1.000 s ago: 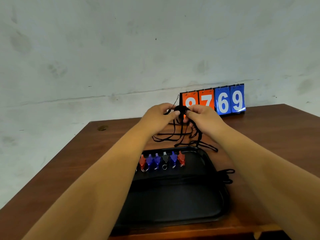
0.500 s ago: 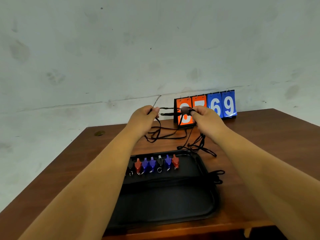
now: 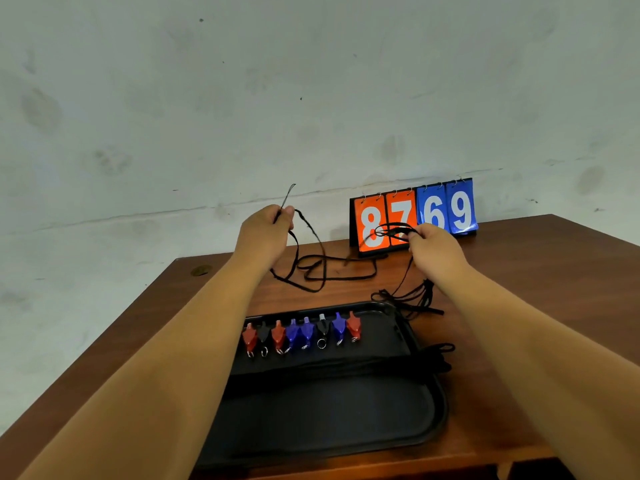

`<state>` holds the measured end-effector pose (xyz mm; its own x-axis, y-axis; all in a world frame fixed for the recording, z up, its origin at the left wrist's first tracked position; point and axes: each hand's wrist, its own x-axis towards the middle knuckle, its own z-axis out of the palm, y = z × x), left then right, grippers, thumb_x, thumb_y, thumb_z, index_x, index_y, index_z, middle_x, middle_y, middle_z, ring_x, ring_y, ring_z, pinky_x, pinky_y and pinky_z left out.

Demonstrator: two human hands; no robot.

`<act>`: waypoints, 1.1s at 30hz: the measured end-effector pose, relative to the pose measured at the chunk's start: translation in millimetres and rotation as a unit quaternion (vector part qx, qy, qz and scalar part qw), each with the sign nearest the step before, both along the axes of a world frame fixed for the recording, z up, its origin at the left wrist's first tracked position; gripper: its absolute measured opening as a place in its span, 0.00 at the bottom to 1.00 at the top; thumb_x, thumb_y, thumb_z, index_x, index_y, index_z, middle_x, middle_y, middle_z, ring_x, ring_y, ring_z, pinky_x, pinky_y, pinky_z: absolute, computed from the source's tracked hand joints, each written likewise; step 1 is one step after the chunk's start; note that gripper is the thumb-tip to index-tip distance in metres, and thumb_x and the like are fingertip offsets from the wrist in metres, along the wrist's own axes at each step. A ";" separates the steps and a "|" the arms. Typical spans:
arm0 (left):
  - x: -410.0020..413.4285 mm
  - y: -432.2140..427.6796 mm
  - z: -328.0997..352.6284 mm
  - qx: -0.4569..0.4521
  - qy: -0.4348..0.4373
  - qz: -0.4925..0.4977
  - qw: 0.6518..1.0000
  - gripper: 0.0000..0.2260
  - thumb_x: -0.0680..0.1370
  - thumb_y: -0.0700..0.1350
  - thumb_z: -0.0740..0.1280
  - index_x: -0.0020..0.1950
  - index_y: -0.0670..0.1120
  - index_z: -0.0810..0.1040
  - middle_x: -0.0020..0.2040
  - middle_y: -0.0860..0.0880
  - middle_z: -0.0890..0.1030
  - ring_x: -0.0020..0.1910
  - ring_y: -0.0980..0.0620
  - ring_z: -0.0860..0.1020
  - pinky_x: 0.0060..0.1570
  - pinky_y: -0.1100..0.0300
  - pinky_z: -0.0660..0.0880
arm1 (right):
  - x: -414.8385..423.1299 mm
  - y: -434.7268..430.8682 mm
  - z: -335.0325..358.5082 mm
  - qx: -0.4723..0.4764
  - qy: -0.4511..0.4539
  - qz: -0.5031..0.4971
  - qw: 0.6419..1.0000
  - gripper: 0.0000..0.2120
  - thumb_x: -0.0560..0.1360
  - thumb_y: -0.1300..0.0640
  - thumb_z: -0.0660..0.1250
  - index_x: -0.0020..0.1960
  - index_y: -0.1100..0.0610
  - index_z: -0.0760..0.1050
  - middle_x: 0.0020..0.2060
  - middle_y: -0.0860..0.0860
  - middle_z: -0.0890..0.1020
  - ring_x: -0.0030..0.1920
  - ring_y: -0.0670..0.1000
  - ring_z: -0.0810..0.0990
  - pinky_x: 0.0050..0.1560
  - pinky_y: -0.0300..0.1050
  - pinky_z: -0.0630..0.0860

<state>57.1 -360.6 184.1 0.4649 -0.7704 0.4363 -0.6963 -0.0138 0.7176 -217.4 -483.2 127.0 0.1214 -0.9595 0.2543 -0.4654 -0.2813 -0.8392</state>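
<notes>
Now the hands have drawn apart: the left hand (image 3: pixel 266 234), mid-frame, pinches one end of the black cord (image 3: pixel 341 279), the right hand (image 3: pixel 433 251) grips a loop right of centre. Slack trails across the surface (image 3: pixel 519 289) between them, so the tangle seems to be coming free.

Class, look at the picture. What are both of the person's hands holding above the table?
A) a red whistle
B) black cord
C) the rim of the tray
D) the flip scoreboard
B: the left hand and the right hand each pinch black cord, which trails down onto the table.
</notes>
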 end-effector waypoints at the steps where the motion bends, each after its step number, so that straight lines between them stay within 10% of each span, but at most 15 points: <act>1: 4.3 0.1 -0.5 -0.004 0.004 0.005 1.000 0.20 0.89 0.56 0.60 0.50 0.43 0.82 0.43 0.47 0.81 0.40 0.50 0.76 0.39 0.57 0.70 | -1.4 -4.2 -2.9 0.004 0.002 -0.010 1.000 0.11 0.89 0.55 0.58 0.58 0.55 0.79 0.48 0.55 0.82 0.40 0.50 0.76 0.37 0.44 0.70; 5: 18.0 1.2 -1.0 -0.012 0.012 0.015 1.000 0.19 0.88 0.56 0.60 0.51 0.46 0.83 0.44 0.50 0.81 0.43 0.52 0.77 0.40 0.59 0.70 | -7.3 -16.1 -10.4 0.016 0.027 -0.035 0.999 0.14 0.88 0.56 0.58 0.66 0.58 0.79 0.56 0.56 0.84 0.50 0.55 0.80 0.40 0.44 0.71; 11: 15.0 6.8 9.1 0.007 0.007 -0.035 0.999 0.17 0.88 0.57 0.61 0.52 0.49 0.85 0.41 0.50 0.78 0.37 0.52 0.75 0.40 0.57 0.71 | 7.0 -9.8 -4.1 0.056 0.186 -0.017 0.981 0.29 0.81 0.46 0.65 0.82 0.47 0.69 0.78 0.56 0.73 0.72 0.62 0.75 0.72 0.61 0.75; 17: 1.3 14.0 22.4 0.000 0.045 -0.096 0.994 0.16 0.87 0.58 0.63 0.50 0.52 0.86 0.38 0.53 0.76 0.36 0.53 0.73 0.42 0.56 0.71 | 45.7 60.0 38.5 0.045 0.036 0.186 0.981 0.33 0.82 0.40 0.70 0.84 0.45 0.66 0.77 0.45 0.76 0.74 0.50 0.74 0.69 0.49 0.70; 22: -15.4 36.5 40.6 0.008 0.041 -0.119 0.992 0.16 0.86 0.57 0.64 0.48 0.51 0.86 0.35 0.55 0.77 0.35 0.53 0.73 0.39 0.56 0.72 | 79.6 100.2 60.4 0.030 -0.041 0.240 0.970 0.29 0.80 0.41 0.73 0.79 0.46 0.73 0.62 0.43 0.86 0.61 0.45 0.84 0.66 0.47 0.78; 26: -16.4 60.0 54.2 0.004 0.038 -0.111 0.993 0.16 0.86 0.58 0.65 0.47 0.51 0.86 0.35 0.55 0.77 0.35 0.53 0.73 0.40 0.56 0.72 | 84.3 121.1 79.3 0.006 -0.083 0.216 0.973 0.12 0.85 0.49 0.69 0.67 0.50 0.80 0.48 0.44 0.90 0.47 0.37 0.84 0.44 0.34 0.75; 33: 3.8 102.5 68.0 -0.031 0.152 -0.097 0.983 0.14 0.87 0.53 0.62 0.58 0.49 0.86 0.38 0.52 0.72 0.34 0.53 0.69 0.38 0.56 0.72 | 58.7 132.8 94.1 -0.006 -0.113 0.141 0.984 0.04 0.84 0.51 0.70 0.54 0.48 0.84 0.41 0.45 0.90 0.38 0.42 0.84 0.47 0.46 0.82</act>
<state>60.9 -258.1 252.1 0.4283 -0.8335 0.3491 -0.4348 0.1486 0.8882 -158.7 -350.4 221.1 0.3217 -0.8925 0.3161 -0.1696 -0.3827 -0.9082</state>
